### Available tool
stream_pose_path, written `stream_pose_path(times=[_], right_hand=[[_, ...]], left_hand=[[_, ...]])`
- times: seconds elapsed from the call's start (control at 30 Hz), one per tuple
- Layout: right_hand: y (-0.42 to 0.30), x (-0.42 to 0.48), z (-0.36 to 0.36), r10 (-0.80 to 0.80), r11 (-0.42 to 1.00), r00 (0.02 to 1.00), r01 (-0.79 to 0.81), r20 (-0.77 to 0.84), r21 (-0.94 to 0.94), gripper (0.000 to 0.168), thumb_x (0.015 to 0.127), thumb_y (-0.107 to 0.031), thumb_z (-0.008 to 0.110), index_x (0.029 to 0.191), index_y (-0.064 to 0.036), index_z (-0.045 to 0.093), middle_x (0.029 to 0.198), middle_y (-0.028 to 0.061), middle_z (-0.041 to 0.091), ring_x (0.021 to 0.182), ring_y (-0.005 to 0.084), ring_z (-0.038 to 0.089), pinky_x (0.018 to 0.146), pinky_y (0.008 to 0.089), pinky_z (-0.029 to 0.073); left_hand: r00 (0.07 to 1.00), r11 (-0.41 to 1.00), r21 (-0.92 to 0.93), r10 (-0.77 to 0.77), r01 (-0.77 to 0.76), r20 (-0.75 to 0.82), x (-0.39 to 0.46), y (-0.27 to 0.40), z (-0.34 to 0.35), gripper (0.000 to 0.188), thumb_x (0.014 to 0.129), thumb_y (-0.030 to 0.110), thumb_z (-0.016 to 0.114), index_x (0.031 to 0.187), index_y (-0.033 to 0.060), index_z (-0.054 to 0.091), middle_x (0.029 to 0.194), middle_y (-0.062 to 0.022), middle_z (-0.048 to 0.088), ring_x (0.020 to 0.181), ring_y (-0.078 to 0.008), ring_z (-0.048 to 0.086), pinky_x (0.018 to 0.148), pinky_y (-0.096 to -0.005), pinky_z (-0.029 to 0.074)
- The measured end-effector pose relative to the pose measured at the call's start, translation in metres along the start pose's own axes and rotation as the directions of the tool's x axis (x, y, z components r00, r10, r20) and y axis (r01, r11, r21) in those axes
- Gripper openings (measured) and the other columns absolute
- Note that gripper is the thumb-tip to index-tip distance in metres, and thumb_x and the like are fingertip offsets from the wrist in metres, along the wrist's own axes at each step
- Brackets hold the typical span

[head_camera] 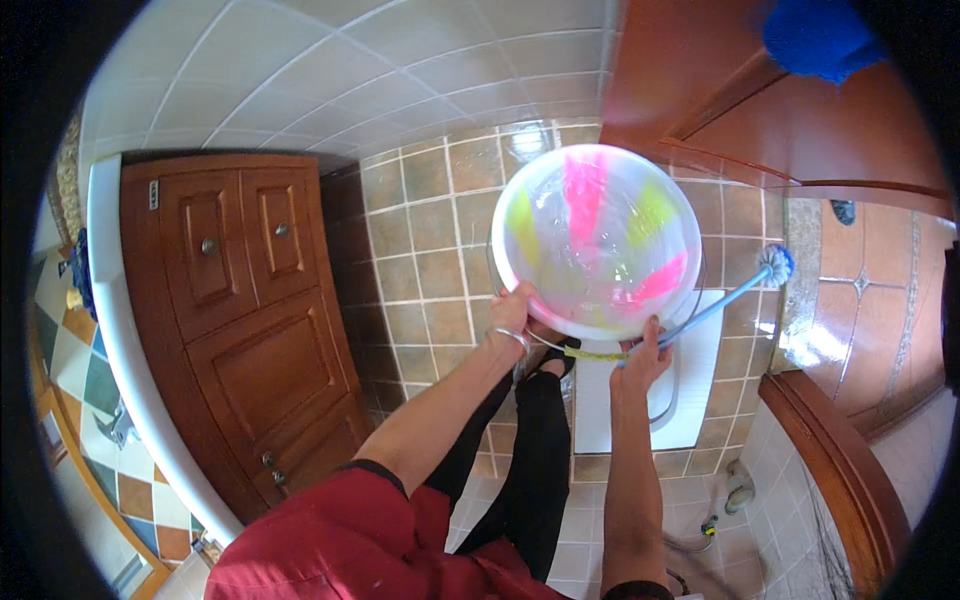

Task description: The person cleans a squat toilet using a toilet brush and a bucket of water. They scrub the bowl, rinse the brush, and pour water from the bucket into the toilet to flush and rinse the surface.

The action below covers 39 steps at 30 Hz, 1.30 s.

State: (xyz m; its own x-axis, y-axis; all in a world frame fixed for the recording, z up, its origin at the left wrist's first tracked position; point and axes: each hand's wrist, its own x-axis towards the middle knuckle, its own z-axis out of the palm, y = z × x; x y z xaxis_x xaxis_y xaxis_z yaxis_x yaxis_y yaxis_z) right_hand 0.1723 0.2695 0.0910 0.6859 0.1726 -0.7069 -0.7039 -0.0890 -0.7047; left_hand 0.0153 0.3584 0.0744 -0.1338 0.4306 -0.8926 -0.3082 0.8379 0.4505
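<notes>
A white plastic bucket (592,244) with pink and yellow-green patches is held up above the tiled floor, its shiny inside facing the camera. My left hand (514,307), with a bangle at the wrist, grips its near left rim. My right hand (643,356) is at the near right side of the bucket and also holds the blue handle of a toilet brush (716,304). The brush's blue-and-white head (778,264) points away to the right. The wire bail with its yellow-green grip (596,355) hangs between my hands. Whether water is inside the bucket, I cannot tell.
Beneath the bucket and my right arm lies a white squat toilet (701,382). A brown wooden cabinet (262,360) with a white top edge stands left. At the upper right is a wooden door (735,97) with something blue on it; a doorway frame (832,480) is lower right. A hose valve (709,525) sits low.
</notes>
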Motion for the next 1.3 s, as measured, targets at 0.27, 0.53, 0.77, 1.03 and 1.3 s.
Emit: stream_pose_path(times=[0.27, 0.53, 0.77, 1.03, 1.3], right_hand=[[0.033, -0.021, 0.074, -0.018, 0.996, 0.988, 0.004, 0.155, 0.090, 0.019, 0.083, -0.009, 0.064, 0.080, -0.006, 0.045, 0.073, 0.0024, 0.053, 0.062, 0.0112, 0.053, 0.053, 0.0278, 0.048], [0.048, -0.024, 0.076, 0.099, 0.981, 0.964, -0.136, 0.247, 0.140, 0.044, 0.090, -0.030, 0.058, 0.109, 0.004, 0.037, 0.102, 0.0178, 0.052, 0.074, 0.0308, 0.063, 0.072, 0.0427, 0.057], [0.066, -0.045, -0.105, 0.238, 0.861, 0.970, -0.236, -0.052, -0.450, 0.025, 0.093, -0.031, 0.051, 0.099, -0.009, 0.041, 0.055, 0.0002, 0.040, 0.035, 0.0098, 0.036, 0.029, 0.0259, 0.029], [0.109, -0.040, -0.141, 0.200, 0.753, 0.979, -0.136, 0.027, -0.644, 0.051, 0.096, -0.020, 0.041, 0.144, -0.017, 0.022, 0.061, 0.0016, 0.044, 0.038, 0.0091, 0.036, 0.030, 0.0252, 0.030], [0.146, -0.015, -0.104, -0.278, 0.354, 0.920, 0.365, 0.276, -0.861, 0.049, 0.090, -0.014, 0.047, 0.138, -0.015, 0.038, 0.096, 0.0158, 0.065, 0.075, 0.0281, 0.065, 0.067, 0.0365, 0.050]], left_hand=[[0.992, 0.994, 0.001, 0.105, -0.105, -0.072, 0.020, 0.084, -0.026, 0.018, 0.074, 0.011, 0.058, 0.079, -0.0053, 0.052, 0.060, -0.0125, 0.053, 0.041, -0.0233, 0.052, 0.033, -0.0352, 0.045], [0.995, 0.996, -0.062, 0.075, -0.071, 0.069, 0.079, 0.120, -0.043, 0.004, 0.079, 0.010, 0.052, 0.080, 0.0062, 0.051, 0.067, -0.0102, 0.054, 0.054, -0.0254, 0.056, 0.042, -0.0402, 0.052], [0.992, 0.983, -0.163, 0.098, -0.084, 0.083, 0.075, 0.131, -0.036, 0.008, 0.079, 0.006, 0.050, 0.074, 0.0006, 0.052, 0.058, -0.0139, 0.054, 0.042, -0.0269, 0.055, 0.040, -0.0399, 0.053], [0.987, 0.979, -0.148, 0.151, -0.142, 0.048, 0.071, 0.107, -0.052, 0.015, 0.077, 0.011, 0.054, 0.081, -0.0039, 0.053, 0.058, -0.0135, 0.054, 0.041, -0.0239, 0.053, 0.041, -0.0374, 0.052], [0.987, 0.990, -0.035, 0.142, -0.140, 0.070, 0.062, 0.098, -0.085, 0.016, 0.075, 0.012, 0.053, 0.090, 0.0069, 0.049, 0.068, -0.0065, 0.056, 0.047, -0.0174, 0.050, 0.037, -0.0257, 0.038]])
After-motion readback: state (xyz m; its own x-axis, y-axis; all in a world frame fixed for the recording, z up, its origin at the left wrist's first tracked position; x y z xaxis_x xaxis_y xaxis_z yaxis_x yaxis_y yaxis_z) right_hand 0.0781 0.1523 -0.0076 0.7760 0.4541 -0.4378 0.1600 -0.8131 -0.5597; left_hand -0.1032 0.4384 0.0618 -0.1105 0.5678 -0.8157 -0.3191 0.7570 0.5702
